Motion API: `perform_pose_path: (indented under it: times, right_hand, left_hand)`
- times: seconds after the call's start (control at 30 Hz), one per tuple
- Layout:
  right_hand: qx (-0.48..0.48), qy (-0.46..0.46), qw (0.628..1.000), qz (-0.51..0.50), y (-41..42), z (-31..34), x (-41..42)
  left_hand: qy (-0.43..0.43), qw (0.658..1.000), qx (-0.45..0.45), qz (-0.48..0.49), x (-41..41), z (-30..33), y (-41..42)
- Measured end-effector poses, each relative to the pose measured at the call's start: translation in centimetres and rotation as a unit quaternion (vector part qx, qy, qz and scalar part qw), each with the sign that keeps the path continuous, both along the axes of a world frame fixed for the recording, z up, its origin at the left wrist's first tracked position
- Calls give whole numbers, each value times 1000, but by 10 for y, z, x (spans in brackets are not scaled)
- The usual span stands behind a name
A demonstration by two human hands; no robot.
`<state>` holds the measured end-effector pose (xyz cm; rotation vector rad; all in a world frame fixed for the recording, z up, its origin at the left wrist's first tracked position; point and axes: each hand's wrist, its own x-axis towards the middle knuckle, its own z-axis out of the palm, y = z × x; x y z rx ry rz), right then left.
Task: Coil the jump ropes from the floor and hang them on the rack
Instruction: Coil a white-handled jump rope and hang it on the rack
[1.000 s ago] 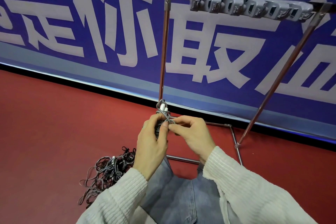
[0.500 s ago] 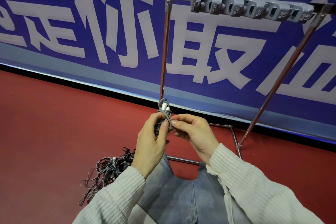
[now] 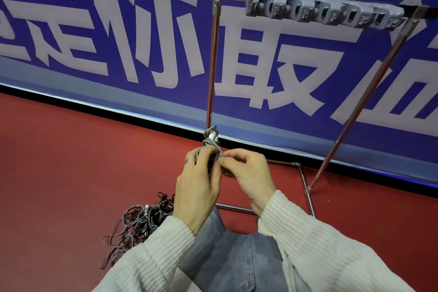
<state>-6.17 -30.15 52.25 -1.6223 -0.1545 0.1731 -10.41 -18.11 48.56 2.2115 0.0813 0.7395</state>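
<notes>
A grey jump rope bundle with white handle ends sticks up between my hands at the middle of the head view. My left hand grips the coiled bundle from the left. My right hand pinches a strand of the same rope at the bundle's right side. A tangled pile of dark and grey jump ropes lies on the red floor at lower left. The metal rack stands ahead, its top bar carrying a grey strip of hooks at upper right.
A blue banner with large white characters covers the wall behind the rack. The rack's base tubes run along the red floor just beyond my hands. My jeans-clad legs fill the bottom centre.
My hands have stayed together on the bundle, with the right fingers shifting slightly on the strand. The bundle's wrap looks a little tighter; the view barely moved.
</notes>
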Motion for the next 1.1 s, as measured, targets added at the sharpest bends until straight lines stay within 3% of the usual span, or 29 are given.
perform_pose_path:
  times: [0.1,0.17,0.27,0.33,0.4,0.5,0.57,0.63,0.73,0.93,1.1]
  right_hand:
    - [58,35,998,1,3,2,-3]
    - [92,76,992,31,2,8,-2]
    - [137,173,967,125,-8,13,6]
    - [167,219,950,149,-11,13,9]
    - [151,183,964,116,-9,11,9]
    - [38,19,997,60,-5,8,6]
    - [-64,-81,993,52,-4,3,6]
    - [-89,-107,989,49,-5,5,6]
    - [-68,-90,992,57,-6,8,3]
    - [-134,-57,989,37,-7,6,9]
    - [73,166,981,65,-7,5,6]
  left_hand:
    - [9,999,-41,-22,0,-2,0]
    - [12,992,-116,-54,1,-2,3]
    - [38,945,-292,-142,-2,0,5]
    - [41,930,-326,-162,-2,1,4]
    - [32,934,-324,-149,-2,1,1]
    - [25,946,-304,-114,1,-1,-1]
    - [28,956,-276,-96,1,0,-3]
    - [26,964,-252,-82,0,1,-2]
    - [21,982,-179,-54,4,-6,2]
    - [-2,993,-108,-40,8,-11,0]
    - [5,987,-153,-38,14,-13,1]
